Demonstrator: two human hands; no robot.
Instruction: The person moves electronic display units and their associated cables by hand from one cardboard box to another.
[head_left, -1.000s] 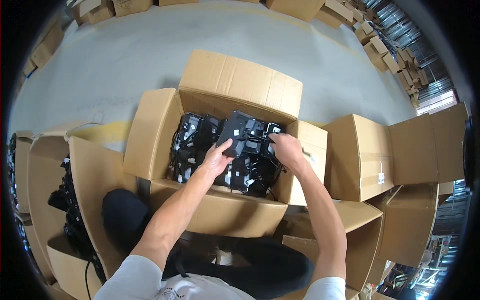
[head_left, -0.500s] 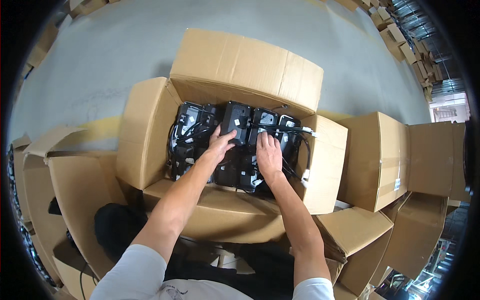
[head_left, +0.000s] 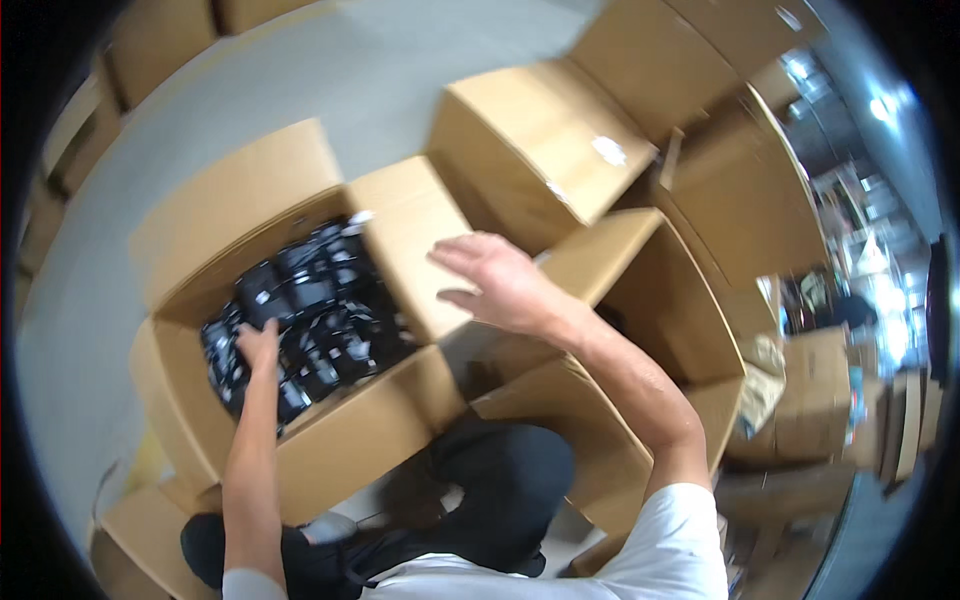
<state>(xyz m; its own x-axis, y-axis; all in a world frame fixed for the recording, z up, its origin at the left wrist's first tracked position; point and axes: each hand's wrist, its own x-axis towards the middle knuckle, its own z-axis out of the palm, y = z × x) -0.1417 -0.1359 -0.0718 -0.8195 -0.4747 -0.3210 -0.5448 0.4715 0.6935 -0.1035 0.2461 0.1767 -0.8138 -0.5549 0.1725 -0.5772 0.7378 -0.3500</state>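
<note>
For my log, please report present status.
Left hand at black devices inside carton, contact unclear. Right hand open, empty, near flap. Flap folded outward, not blocking.

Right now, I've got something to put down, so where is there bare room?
Bare grey floor shows beyond the box of black devices, between the white-labelled carton and the far cartons at upper left; another strip lies left of the box. It's crowded inside the box, around the left hand, and on the right, where open cartons stand close together.
</note>
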